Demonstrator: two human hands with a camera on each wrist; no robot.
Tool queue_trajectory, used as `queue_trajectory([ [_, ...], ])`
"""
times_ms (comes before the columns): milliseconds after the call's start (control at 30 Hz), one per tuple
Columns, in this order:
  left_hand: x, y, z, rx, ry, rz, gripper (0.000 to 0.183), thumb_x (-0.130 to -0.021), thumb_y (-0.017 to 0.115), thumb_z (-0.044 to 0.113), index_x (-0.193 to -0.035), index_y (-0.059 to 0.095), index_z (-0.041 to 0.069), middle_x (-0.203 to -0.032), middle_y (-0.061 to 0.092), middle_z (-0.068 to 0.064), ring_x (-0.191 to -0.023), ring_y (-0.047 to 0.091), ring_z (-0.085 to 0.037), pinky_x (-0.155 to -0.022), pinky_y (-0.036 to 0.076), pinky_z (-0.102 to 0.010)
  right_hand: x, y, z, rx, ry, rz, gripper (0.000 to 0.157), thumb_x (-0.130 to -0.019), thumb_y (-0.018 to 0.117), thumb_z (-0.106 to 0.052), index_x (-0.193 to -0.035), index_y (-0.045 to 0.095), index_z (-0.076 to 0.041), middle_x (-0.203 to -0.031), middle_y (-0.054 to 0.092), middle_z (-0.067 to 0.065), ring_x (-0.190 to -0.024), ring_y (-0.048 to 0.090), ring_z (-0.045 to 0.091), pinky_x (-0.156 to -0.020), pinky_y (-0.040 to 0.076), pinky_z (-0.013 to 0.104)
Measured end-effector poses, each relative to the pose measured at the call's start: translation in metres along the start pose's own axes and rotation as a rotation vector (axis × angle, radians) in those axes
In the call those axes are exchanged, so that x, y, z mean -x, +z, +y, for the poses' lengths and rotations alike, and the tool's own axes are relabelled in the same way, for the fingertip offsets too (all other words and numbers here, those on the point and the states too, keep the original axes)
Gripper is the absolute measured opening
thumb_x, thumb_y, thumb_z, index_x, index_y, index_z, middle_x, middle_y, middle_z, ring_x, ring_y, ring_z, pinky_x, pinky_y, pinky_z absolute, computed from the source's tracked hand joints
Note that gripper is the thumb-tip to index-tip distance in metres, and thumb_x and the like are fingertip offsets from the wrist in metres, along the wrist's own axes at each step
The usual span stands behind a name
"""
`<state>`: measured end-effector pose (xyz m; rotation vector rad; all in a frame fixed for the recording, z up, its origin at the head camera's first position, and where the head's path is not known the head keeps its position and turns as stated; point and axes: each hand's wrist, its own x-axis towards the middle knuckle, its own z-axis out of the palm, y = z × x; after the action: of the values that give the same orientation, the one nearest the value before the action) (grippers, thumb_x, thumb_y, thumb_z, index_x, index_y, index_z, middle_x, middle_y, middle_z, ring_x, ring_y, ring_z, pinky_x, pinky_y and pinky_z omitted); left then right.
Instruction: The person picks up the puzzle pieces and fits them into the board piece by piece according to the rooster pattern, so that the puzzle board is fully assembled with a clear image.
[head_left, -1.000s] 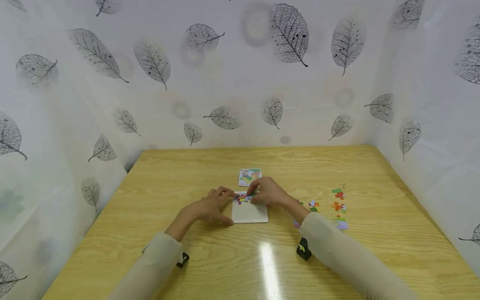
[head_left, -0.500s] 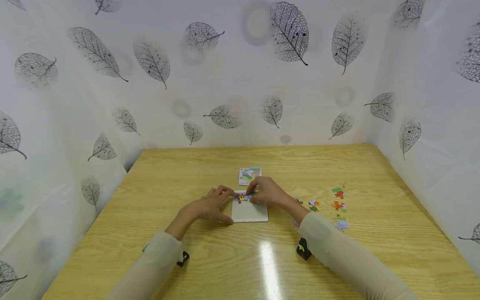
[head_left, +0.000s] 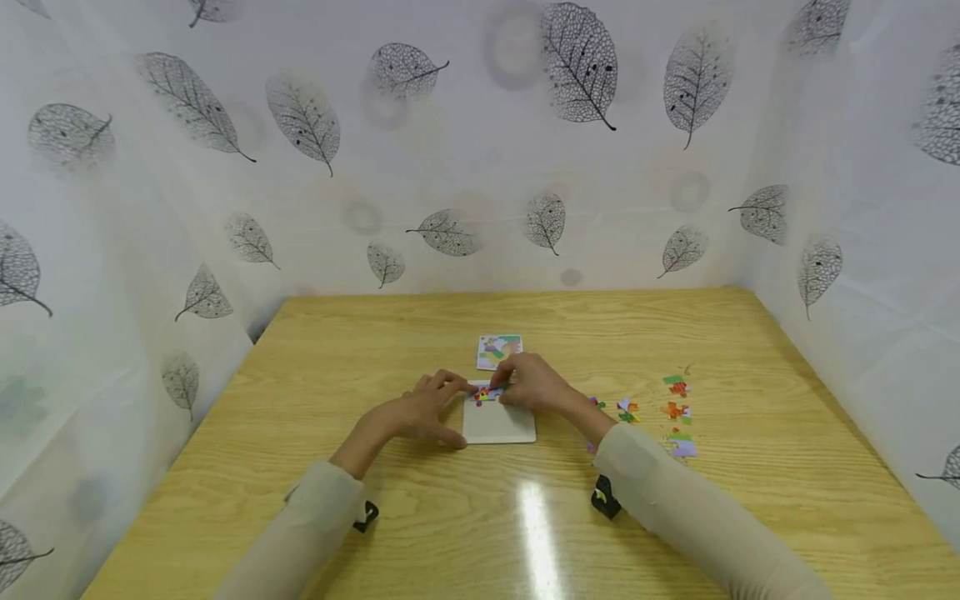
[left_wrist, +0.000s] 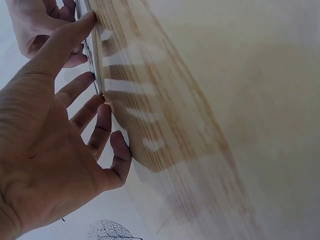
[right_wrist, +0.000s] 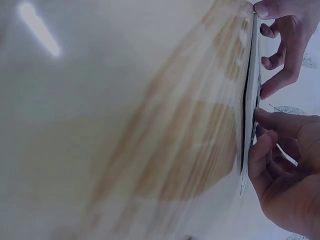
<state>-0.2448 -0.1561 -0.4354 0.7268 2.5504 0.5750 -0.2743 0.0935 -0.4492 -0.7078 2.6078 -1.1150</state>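
A white square puzzle board (head_left: 498,427) lies flat mid-table, with joined colourful puzzle pieces (head_left: 483,395) along its upper left. My left hand (head_left: 412,414) rests at the board's left side, thumb at the lower-left corner and index fingertip touching the pieces. In the left wrist view, the fingers of the left hand (left_wrist: 65,125) are spread and slightly bent. My right hand (head_left: 536,383) pinches a small puzzle piece between thumb and index finger at the board's top; the fingers mostly hide it. The right wrist view shows the right hand (right_wrist: 290,160) close over the board's edge (right_wrist: 250,95).
Behind the board lies a square picture card (head_left: 497,350). Several loose puzzle pieces (head_left: 678,412) are spread to the right, some partly behind the right forearm. Black devices (head_left: 606,497) show near both wrists. Leaf-print curtains (head_left: 465,150) enclose the wooden table (head_left: 360,333).
My right fingertips have edged very slightly left along the joined pieces. The left hand keeps its place on the board.
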Motion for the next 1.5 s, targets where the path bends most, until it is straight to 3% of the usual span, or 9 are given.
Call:
queue_trajectory([
  [67, 0.000, 0.000, 0.000, 0.005, 0.000, 0.000, 0.085, -0.087, 0.086, 0.038, -0.157, 0.042, 0.020, -0.157, 0.033, -0.007, -0.141, 0.033, -0.038, -0.110, 0.035, -0.069, 0.001, -0.001, -0.001, -0.008, 0.007, -0.007, 0.016, -0.087, 0.079, -0.001, -0.103, 0.078, -0.006, -0.109, 0.075, 0.006, -0.105, 0.064, 0.021, -0.094, 0.054, 0.040],
  [133, 0.000, 0.000, 0.000, 0.006, -0.002, -0.005, 0.085, -0.087, 0.085, 0.039, -0.158, 0.042, 0.020, -0.157, 0.032, -0.007, -0.141, 0.032, -0.038, -0.111, 0.034, -0.070, 0.002, -0.001, -0.002, -0.035, 0.020, -0.028, 0.017, -0.089, 0.078, -0.002, -0.105, 0.078, -0.005, -0.113, 0.074, 0.008, -0.086, 0.063, 0.016, -0.077, 0.055, 0.031],
  [233, 0.000, 0.000, 0.000, 0.011, -0.003, -0.004, 0.085, -0.087, 0.085, 0.040, -0.157, 0.042, 0.019, -0.157, 0.032, -0.007, -0.141, 0.033, -0.038, -0.111, 0.034, -0.070, 0.004, -0.003, -0.003, -0.080, 0.036, -0.060, 0.018, -0.092, 0.076, -0.003, -0.110, 0.077, -0.004, -0.120, 0.072, 0.012, -0.062, 0.053, 0.009, -0.055, 0.046, 0.021],
  [300, 0.000, -0.001, 0.000, 0.009, -0.003, -0.003, 0.085, -0.087, 0.085, 0.040, -0.157, 0.042, 0.020, -0.157, 0.033, -0.007, -0.141, 0.033, -0.038, -0.111, 0.034, -0.070, 0.006, -0.005, -0.004, -0.107, 0.037, -0.077, 0.019, -0.094, 0.074, -0.003, -0.113, 0.076, -0.002, -0.122, 0.071, 0.014, -0.050, 0.046, 0.010, -0.046, 0.041, 0.020],
  [567, 0.001, -0.002, 0.001, 0.018, -0.007, -0.004, 0.085, -0.087, 0.085, 0.040, -0.157, 0.043, 0.020, -0.157, 0.033, -0.007, -0.142, 0.032, -0.038, -0.111, 0.034, -0.070, 0.014, -0.015, 0.003, -0.158, 0.004, -0.102, 0.021, -0.100, 0.069, -0.010, -0.119, 0.075, -0.004, -0.117, 0.073, 0.009, -0.050, 0.047, 0.010, -0.050, 0.043, 0.024],
  [867, 0.001, -0.001, 0.001, 0.015, -0.006, 0.000, 0.084, -0.087, 0.085, 0.039, -0.156, 0.043, 0.020, -0.157, 0.033, -0.009, -0.141, 0.032, -0.038, -0.112, 0.034, -0.069, 0.038, -0.048, 0.020, -0.257, -0.004, -0.093, 0.032, -0.104, 0.062, -0.012, -0.134, 0.064, 0.000, -0.127, 0.063, 0.021, -0.050, 0.049, 0.016, -0.048, 0.050, 0.038],
  [1267, 0.002, 0.001, 0.000, 0.001, -0.024, -0.004, 0.085, -0.086, 0.086, 0.041, -0.157, 0.042, 0.023, -0.158, 0.032, -0.006, -0.143, 0.031, -0.036, -0.112, 0.035, -0.067, 0.073, -0.088, 0.064, -0.262, 0.103, -0.032, 0.035, -0.106, 0.059, -0.013, -0.139, 0.060, 0.000, -0.131, 0.059, 0.025, -0.051, 0.044, 0.018, -0.046, 0.046, 0.036],
  [1500, 0.002, 0.001, -0.001, 0.003, -0.006, 0.002, 0.085, -0.086, 0.086, 0.041, -0.157, 0.042, 0.021, -0.157, 0.033, -0.007, -0.140, 0.033, -0.036, -0.111, 0.036, -0.067, 0.095, -0.110, 0.080, -0.257, 0.124, -0.020, 0.040, -0.106, 0.060, -0.012, -0.143, 0.054, 0.003, -0.132, 0.056, 0.029, -0.050, 0.042, 0.020, -0.046, 0.045, 0.036],
])
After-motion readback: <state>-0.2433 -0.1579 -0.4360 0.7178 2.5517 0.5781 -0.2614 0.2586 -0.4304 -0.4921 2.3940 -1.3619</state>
